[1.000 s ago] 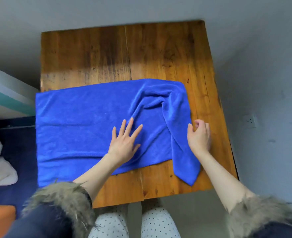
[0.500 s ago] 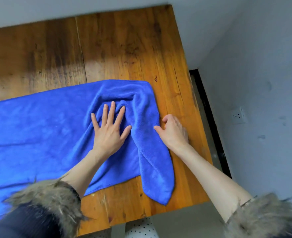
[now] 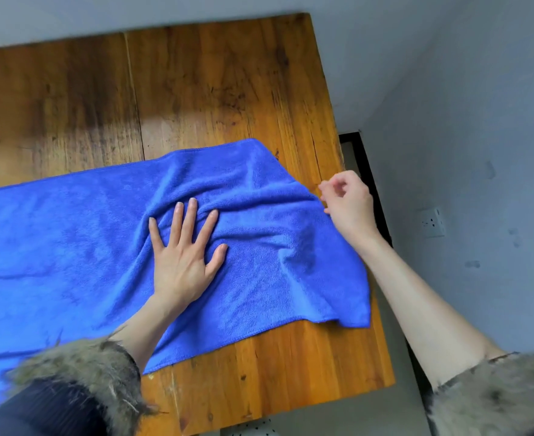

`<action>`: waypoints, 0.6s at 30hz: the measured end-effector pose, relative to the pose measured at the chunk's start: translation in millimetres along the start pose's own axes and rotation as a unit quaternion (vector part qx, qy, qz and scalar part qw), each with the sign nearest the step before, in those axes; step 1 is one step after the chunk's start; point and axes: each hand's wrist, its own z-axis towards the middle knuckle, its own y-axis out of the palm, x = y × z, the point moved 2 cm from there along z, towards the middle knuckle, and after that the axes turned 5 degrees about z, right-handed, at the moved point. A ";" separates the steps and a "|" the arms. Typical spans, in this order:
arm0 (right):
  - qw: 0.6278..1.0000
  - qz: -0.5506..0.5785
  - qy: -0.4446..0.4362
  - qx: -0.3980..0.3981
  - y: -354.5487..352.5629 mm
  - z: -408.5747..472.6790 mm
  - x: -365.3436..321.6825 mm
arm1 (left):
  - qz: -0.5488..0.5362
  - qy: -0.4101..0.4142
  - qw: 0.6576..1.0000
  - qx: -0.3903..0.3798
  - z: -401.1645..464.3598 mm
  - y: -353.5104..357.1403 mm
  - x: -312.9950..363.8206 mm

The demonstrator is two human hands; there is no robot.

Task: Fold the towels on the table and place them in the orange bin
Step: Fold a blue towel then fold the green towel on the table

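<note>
A large blue towel (image 3: 70, 247) lies spread across the wooden table (image 3: 215, 89), rumpled with creases at its right end; its left part runs out of frame. My left hand (image 3: 184, 253) presses flat on the towel near the creases, fingers spread. My right hand (image 3: 347, 199) hovers at the towel's right edge, over the table's right side, fingers loosely curled and nothing visibly between them. The orange bin is out of view.
The table's right edge (image 3: 363, 278) runs close to a grey wall with a white socket (image 3: 432, 222). A dark gap (image 3: 369, 171) lies between the table and the wall. Fur-trimmed sleeves fill the lower corners.
The folded-over flap at the towel's right end has been pulled out to the right and now lies opened. My right hand moved up and right, off the towel. My left hand stays pressed down.
</note>
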 end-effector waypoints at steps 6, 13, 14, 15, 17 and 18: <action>0.987 -0.124 0.053 -0.081 22.0 22.8 -13.9 | 0.007 0.002 1.000 0.016 -1.3 1.3 -0.8; 0.959 -0.106 0.105 -0.243 51.5 19.0 -42.8 | 0.010 -0.002 1.000 0.020 -1.4 1.5 -0.9; 0.950 -0.118 0.107 -0.268 56.8 15.9 -41.7 | 0.009 -0.003 1.000 0.020 -1.3 1.3 -0.9; 0.944 -0.137 0.099 -0.282 61.0 13.7 -40.6 | 0.009 -0.003 1.000 0.021 -1.2 1.0 -0.7; 0.942 -0.169 0.066 -0.283 64.8 12.0 -41.2 | 0.008 -0.002 1.000 0.027 -0.6 0.1 -0.4; 0.947 -0.177 0.040 -0.264 64.2 13.7 -42.1 | 0.007 -0.002 1.000 0.030 -0.3 -0.1 -0.4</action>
